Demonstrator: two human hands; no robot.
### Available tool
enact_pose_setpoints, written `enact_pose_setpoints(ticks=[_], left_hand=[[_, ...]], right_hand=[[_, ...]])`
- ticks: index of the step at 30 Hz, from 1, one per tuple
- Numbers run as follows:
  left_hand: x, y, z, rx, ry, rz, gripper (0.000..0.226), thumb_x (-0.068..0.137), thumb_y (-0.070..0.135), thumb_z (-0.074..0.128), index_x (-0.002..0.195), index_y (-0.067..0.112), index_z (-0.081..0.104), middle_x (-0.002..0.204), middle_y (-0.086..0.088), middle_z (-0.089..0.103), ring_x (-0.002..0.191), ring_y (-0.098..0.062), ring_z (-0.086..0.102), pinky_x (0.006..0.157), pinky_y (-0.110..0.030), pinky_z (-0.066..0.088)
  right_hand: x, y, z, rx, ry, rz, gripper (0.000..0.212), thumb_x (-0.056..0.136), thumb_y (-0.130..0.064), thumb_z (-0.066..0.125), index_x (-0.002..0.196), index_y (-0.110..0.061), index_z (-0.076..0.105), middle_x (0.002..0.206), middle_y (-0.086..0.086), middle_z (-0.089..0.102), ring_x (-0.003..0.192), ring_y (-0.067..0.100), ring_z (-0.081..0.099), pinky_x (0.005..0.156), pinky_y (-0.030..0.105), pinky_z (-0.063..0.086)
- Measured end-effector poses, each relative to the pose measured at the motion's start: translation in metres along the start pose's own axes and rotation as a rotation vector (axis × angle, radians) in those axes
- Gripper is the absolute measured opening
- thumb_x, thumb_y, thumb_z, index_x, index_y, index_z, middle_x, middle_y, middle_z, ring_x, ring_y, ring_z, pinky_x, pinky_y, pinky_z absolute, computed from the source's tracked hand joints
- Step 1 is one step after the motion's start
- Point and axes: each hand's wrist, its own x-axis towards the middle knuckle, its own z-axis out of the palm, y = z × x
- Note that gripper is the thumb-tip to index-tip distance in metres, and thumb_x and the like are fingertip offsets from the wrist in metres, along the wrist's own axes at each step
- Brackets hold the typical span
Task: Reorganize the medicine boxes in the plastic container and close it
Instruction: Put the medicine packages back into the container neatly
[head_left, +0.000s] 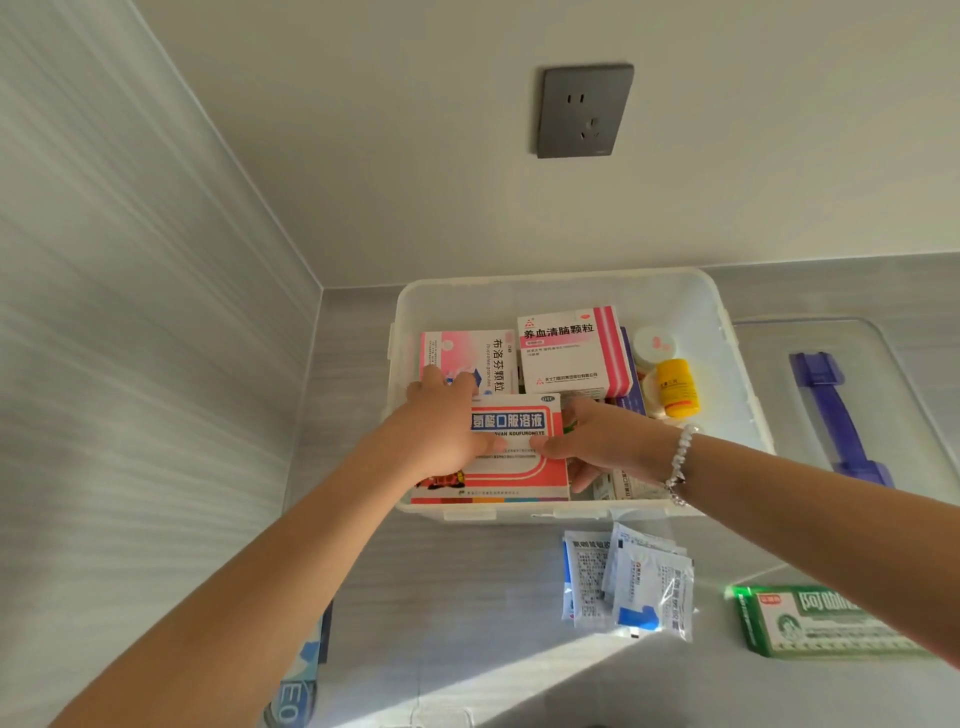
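A clear plastic container (571, 291) stands open on the counter against the wall. Inside its front lies a pink and white medicine box (519, 467) with blue lettering. My left hand (441, 426) grips its left side and my right hand (608, 441) grips its right edge, thumbs on top. Behind it stand a pink ibuprofen box (483, 358) and a white and pink box (566, 348). A yellow bottle (674, 387) and a white bottle (653, 345) sit at the container's right. The clear lid (883, 374) with a purple handle lies to the right.
Several sachets (634, 582) lie on the counter in front of the container. A green and white box (821, 621) rests at the front right, partly under my right forearm. A blue item (301, 675) shows at the lower left. A grey wall socket (584, 110) is above.
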Motion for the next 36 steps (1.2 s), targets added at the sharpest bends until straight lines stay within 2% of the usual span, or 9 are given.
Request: enact_pose_setpoints(ticks=[6,10,15,20,22,25,28,32,36], left_hand=[[0.003,0.002,0.01,0.296,0.175,0.096,0.066,0.083,0.055,0.054,0.131,0.013,0.038,0.125,-0.004,0.054,0.115,-0.024,0.053,0.115,-0.046,0.013],[0.011,0.004,0.01,0.172,0.141,0.094,0.07,0.076,0.058,0.06,0.13,0.019,0.039,0.126,-0.005,0.047,0.115,-0.024,0.045,0.097,-0.04,0.038],[0.011,0.0,0.012,0.15,0.143,0.084,0.073,0.074,0.06,0.062,0.133,0.025,0.037,0.131,-0.005,0.042,0.124,-0.024,0.037,0.103,-0.038,0.029],[0.004,0.02,0.014,-0.077,0.316,0.119,0.055,0.09,0.045,0.051,0.135,0.017,0.04,0.135,-0.005,0.046,0.125,-0.022,0.042,0.101,-0.033,0.033],[0.004,0.035,0.008,-0.297,0.3,0.126,0.045,0.095,0.034,0.046,0.136,0.016,0.04,0.137,-0.003,0.05,0.121,-0.02,0.05,0.086,-0.024,0.04],[0.011,0.049,0.003,-0.505,0.219,0.127,0.038,0.097,0.028,0.043,0.134,0.019,0.042,0.133,-0.002,0.056,0.103,-0.017,0.063,0.066,-0.018,0.048],[0.015,0.059,0.002,-0.608,0.229,0.1,0.032,0.096,0.025,0.046,0.126,0.016,0.048,0.125,-0.005,0.062,0.094,-0.019,0.066,0.073,-0.031,0.056],[0.012,0.068,0.0,-0.678,0.386,0.124,0.038,0.092,0.022,0.055,0.128,0.011,0.05,0.123,-0.003,0.061,0.09,-0.009,0.056,0.06,-0.012,0.045],[0.006,0.069,0.001,-0.672,0.333,0.174,0.043,0.086,0.033,0.062,0.124,0.015,0.055,0.094,0.004,0.069,0.075,-0.011,0.065,0.059,-0.021,0.05]], right_hand=[[0.002,0.006,-0.003,-0.209,0.054,-0.021,0.035,0.089,-0.035,0.055,0.11,-0.008,0.06,0.096,0.011,0.073,0.065,0.015,0.07,0.063,0.023,0.059],[0.004,0.004,-0.002,-0.209,0.054,-0.052,0.032,0.09,-0.031,0.054,0.105,-0.005,0.064,0.095,0.01,0.074,0.051,0.002,0.064,0.058,0.015,0.055],[-0.008,0.008,-0.014,-0.115,-0.041,-0.023,0.034,0.091,-0.029,0.053,0.111,-0.004,0.064,0.099,0.01,0.073,0.082,0.018,0.071,0.077,0.03,0.058],[-0.026,0.013,-0.024,-0.228,0.538,-0.179,0.031,0.088,-0.027,0.056,0.116,-0.013,0.057,0.082,-0.004,0.06,0.066,0.007,0.059,0.056,0.015,0.046],[-0.027,0.013,-0.028,-0.199,0.738,-0.205,0.04,0.088,-0.027,0.057,0.124,-0.014,0.048,0.103,0.003,0.057,0.081,0.013,0.058,0.062,0.014,0.044],[-0.014,0.014,-0.033,-0.261,0.69,-0.121,0.049,0.088,-0.032,0.055,0.131,-0.013,0.04,0.124,0.012,0.049,0.1,0.025,0.057,0.077,0.029,0.051],[-0.003,0.014,-0.038,-0.277,0.591,-0.102,0.037,0.091,-0.034,0.051,0.119,-0.012,0.049,0.112,0.009,0.062,0.071,0.014,0.059,0.054,0.018,0.046],[-0.018,0.012,-0.044,-0.118,0.682,-0.122,0.042,0.089,-0.034,0.055,0.123,-0.011,0.046,0.1,0.004,0.065,0.067,0.014,0.062,0.05,0.019,0.044],[-0.058,0.015,-0.056,-0.3,0.831,-0.152,0.051,0.081,-0.037,0.065,0.122,-0.013,0.047,0.101,0.002,0.062,0.07,0.014,0.059,0.055,0.023,0.043]])
